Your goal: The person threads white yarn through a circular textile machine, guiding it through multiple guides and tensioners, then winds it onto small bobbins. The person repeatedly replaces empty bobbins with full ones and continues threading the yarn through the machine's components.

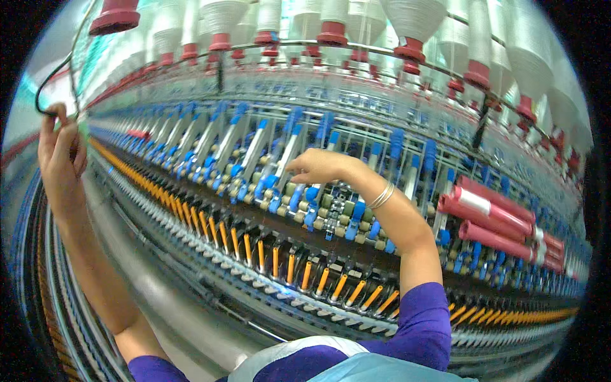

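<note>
Raised at the far left, my left hand (62, 143) has its fingers bent closed around the lower end of a dark curved cord or rod (39, 92). My right hand (318, 167) reaches in from the right over the spinning frame, a thin bangle on its wrist. Its fingers point left, a little apart, with nothing visible between them. They are just above the blue and white lever arms (287, 153) and the pale rollers (326, 202); whether they touch them I cannot tell.
Below the rollers runs a long curving row of orange bobbin tubes (275, 260). Several red tubes (487, 213) lie stacked on the machine at right. White roving bobbins (414, 16) with red bases hang overhead from a rail. Another machine row (48, 280) stands at left across an aisle.
</note>
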`<state>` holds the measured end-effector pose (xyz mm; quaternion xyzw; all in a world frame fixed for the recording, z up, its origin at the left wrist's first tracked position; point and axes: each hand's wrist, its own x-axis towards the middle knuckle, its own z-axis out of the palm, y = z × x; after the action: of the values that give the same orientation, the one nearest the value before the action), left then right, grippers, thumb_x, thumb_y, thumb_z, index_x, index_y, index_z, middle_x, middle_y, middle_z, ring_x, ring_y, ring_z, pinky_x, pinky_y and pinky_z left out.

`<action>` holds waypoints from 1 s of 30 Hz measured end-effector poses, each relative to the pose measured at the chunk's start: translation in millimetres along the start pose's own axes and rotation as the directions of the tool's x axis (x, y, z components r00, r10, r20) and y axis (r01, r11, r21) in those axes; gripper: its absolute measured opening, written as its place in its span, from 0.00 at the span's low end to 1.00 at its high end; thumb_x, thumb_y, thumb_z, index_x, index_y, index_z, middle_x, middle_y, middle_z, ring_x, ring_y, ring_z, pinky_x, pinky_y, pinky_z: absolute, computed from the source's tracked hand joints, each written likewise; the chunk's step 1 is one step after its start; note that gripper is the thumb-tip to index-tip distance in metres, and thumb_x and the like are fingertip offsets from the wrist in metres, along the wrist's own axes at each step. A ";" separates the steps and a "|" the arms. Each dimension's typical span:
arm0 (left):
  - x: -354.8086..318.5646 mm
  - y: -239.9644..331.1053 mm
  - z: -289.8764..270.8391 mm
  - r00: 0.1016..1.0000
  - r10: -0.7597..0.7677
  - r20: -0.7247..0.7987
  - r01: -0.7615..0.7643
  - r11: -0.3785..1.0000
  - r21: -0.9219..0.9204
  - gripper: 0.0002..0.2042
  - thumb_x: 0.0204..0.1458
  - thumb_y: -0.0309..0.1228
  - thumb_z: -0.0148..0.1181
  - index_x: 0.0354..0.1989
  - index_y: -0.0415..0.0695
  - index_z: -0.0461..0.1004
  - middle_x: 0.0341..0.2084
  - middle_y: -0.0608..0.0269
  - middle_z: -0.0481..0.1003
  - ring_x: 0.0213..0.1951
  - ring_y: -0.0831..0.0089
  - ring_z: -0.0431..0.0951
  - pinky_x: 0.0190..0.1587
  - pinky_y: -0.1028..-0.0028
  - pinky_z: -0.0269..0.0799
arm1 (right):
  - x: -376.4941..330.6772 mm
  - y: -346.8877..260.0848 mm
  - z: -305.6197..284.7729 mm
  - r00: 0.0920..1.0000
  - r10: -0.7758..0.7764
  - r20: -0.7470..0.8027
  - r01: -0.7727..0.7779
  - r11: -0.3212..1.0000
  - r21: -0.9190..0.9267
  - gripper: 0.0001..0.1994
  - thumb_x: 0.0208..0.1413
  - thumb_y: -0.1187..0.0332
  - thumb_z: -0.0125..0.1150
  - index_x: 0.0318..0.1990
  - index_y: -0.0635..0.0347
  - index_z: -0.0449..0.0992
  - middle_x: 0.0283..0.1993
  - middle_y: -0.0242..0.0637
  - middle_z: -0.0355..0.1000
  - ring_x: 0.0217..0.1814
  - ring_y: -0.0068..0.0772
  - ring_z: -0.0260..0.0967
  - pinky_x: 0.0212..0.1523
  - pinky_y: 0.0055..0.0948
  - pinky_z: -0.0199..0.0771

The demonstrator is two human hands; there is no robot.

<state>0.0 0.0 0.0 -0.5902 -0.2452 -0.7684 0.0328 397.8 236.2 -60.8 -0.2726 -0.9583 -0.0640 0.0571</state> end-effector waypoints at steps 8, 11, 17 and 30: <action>19.2 -105.8 39.4 0.998 0.040 -0.045 -0.053 0.943 -0.329 0.14 0.55 0.18 0.46 0.49 0.41 0.63 0.24 0.71 0.59 0.15 0.90 0.53 0.16 0.88 0.46 | -40.7 38.8 -11.1 0.792 0.343 -0.504 -0.353 0.932 0.079 0.11 0.55 0.64 0.57 0.37 0.63 0.78 0.35 0.41 0.77 0.36 0.39 0.75 0.37 0.34 0.73; 16.3 -128.1 40.4 0.999 0.029 -0.034 -0.041 0.897 -0.441 0.16 0.53 0.18 0.47 0.51 0.40 0.63 0.25 0.70 0.61 0.15 0.90 0.52 0.17 0.88 0.46 | -71.9 43.1 -6.0 0.595 0.583 -0.553 -0.448 0.812 0.375 0.11 0.55 0.65 0.57 0.33 0.64 0.79 0.31 0.38 0.77 0.30 0.28 0.74 0.31 0.26 0.72; 31.9 -172.3 49.1 0.993 0.038 -0.114 -0.083 0.904 -0.419 0.11 0.57 0.24 0.50 0.47 0.36 0.66 0.23 0.69 0.65 0.15 0.87 0.53 0.17 0.86 0.45 | -106.4 51.8 -8.2 0.509 0.674 -0.535 -0.606 0.722 0.333 0.09 0.59 0.68 0.54 0.37 0.64 0.78 0.31 0.34 0.74 0.28 0.24 0.72 0.31 0.21 0.72; -50.2 -175.2 230.4 0.951 -0.305 -0.043 0.260 0.869 -0.420 0.21 0.54 0.34 0.55 0.55 0.40 0.63 0.20 0.73 0.63 0.18 0.87 0.60 0.16 0.83 0.54 | -116.1 142.3 -93.5 0.206 0.231 -0.951 -0.657 0.753 0.040 0.21 0.65 0.69 0.37 0.63 0.66 0.61 0.65 0.45 0.61 0.69 0.37 0.55 0.68 0.32 0.50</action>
<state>160.9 237.5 -63.4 -0.4990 -0.1603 -0.8299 -0.1913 578.2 281.9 27.6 -0.4631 -0.5968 -0.3667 0.5430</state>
